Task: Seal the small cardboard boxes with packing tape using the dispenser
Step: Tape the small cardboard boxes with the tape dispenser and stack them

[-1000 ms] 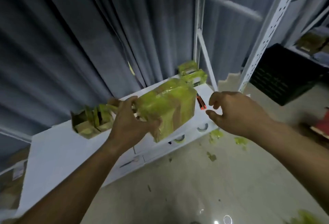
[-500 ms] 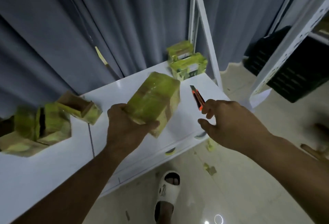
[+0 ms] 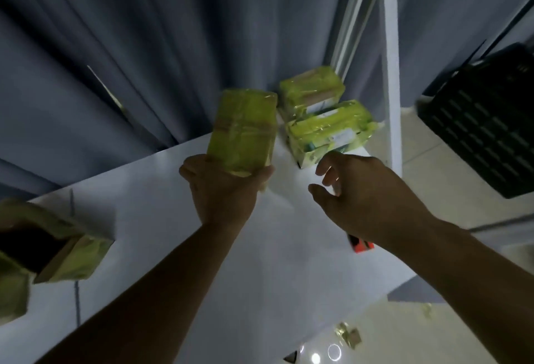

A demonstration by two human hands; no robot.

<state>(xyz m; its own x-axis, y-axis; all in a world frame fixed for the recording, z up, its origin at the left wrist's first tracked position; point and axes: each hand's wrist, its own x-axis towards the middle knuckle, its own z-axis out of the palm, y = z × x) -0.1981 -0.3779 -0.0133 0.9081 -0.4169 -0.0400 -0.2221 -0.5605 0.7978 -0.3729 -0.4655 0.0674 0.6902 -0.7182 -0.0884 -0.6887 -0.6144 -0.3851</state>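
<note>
My left hand (image 3: 224, 190) grips the near end of a small cardboard box wrapped in yellow-green tape (image 3: 242, 129), holding it out over the far part of the white table (image 3: 179, 236). Two more taped boxes, one (image 3: 310, 92) behind the other (image 3: 329, 129), sit at the table's far right corner, just right of the held box. My right hand (image 3: 367, 196) hovers empty beside them with loosely curled fingers. Under my right wrist an orange cutter (image 3: 359, 243) lies on the table, mostly hidden. No tape dispenser shows.
Open cardboard boxes with green tape (image 3: 49, 251) lie at the table's left edge. A grey curtain (image 3: 144, 45) hangs behind the table. A white shelf upright (image 3: 390, 74) rises at the right, a black crate (image 3: 488, 121) beyond it. Tape scraps (image 3: 346, 334) litter the floor.
My left hand has carried the taped box forward and to the right, toward the two boxes at the far corner. My right hand moved forward past the cutter. The view tilted down over the table.
</note>
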